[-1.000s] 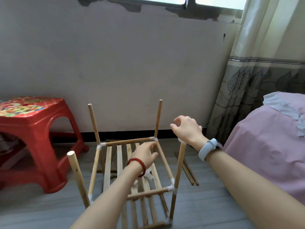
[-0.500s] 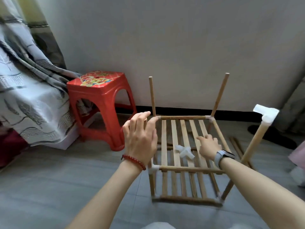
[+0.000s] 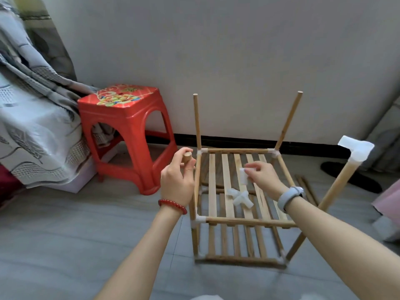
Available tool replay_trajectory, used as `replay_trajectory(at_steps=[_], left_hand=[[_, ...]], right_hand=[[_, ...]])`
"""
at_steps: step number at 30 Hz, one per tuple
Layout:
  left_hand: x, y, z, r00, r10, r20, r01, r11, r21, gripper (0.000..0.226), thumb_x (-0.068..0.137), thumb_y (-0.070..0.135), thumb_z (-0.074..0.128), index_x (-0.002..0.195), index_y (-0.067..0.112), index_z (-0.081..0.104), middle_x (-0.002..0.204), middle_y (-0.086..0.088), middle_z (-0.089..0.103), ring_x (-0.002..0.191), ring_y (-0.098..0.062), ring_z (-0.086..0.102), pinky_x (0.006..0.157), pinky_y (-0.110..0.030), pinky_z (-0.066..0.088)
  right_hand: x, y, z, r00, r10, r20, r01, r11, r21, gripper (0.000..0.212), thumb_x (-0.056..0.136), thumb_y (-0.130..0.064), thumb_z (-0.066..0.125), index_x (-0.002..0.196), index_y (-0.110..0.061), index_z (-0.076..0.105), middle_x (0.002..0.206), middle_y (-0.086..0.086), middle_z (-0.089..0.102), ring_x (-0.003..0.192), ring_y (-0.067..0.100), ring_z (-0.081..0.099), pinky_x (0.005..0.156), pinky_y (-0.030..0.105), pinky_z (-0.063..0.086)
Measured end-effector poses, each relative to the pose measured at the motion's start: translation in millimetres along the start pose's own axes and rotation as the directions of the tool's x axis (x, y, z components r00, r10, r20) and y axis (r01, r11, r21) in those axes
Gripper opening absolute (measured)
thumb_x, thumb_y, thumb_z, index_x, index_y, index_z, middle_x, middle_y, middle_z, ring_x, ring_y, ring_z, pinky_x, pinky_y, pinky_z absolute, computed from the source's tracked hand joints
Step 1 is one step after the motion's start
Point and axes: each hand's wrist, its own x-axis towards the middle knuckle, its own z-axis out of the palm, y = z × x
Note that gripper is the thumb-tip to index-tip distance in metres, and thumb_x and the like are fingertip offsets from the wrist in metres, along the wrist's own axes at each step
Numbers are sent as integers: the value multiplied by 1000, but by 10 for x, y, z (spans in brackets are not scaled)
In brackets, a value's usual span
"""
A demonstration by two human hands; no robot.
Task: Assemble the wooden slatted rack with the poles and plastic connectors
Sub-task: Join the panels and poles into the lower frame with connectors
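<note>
The wooden slatted rack (image 3: 240, 221) stands on the floor with two slatted tiers and four upright poles. My left hand (image 3: 178, 178) grips the top of the near-left pole (image 3: 187, 157). My right hand (image 3: 263, 176) pinches a white plastic connector (image 3: 244, 176) just above the upper slats. Another white connector (image 3: 239, 197) lies on those slats. The near-right pole (image 3: 337, 182) carries a white corner connector (image 3: 356, 149) on its top. The two far poles (image 3: 197, 121) have bare tops.
A red plastic stool (image 3: 125, 135) stands left of the rack, beside a grey patterned cloth (image 3: 32, 131). Loose poles (image 3: 307, 191) lie on the floor to the right, near a dark slipper (image 3: 350, 176). Pink bedding (image 3: 387, 198) fills the right edge.
My left hand has closed round the near-left pole top. My right hand has lifted a connector off the slats, leaving one there.
</note>
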Motion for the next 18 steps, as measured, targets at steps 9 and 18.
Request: replay_trajectory(at_steps=[9, 18], left_hand=[[48, 2, -113, 957, -202, 209, 232, 964, -132, 14, 93, 16, 55, 94, 28, 61, 86, -1, 69, 84, -21, 67, 83, -46, 52], [168, -10, -280, 900, -241, 362, 335, 916, -223, 17, 90, 16, 59, 82, 28, 67, 84, -5, 69, 85, -19, 62, 83, -37, 52]], right_hand=[[-316, -1322, 217, 951, -187, 247, 15, 823, 568, 17, 94, -20, 54, 93, -6, 64, 79, 10, 62, 60, 11, 59, 70, 27, 51], [-402, -1712, 257, 900, -289, 327, 233, 952, 199, 16, 94, -13, 53, 88, -16, 68, 95, 16, 62, 85, 25, 56, 87, 44, 50]])
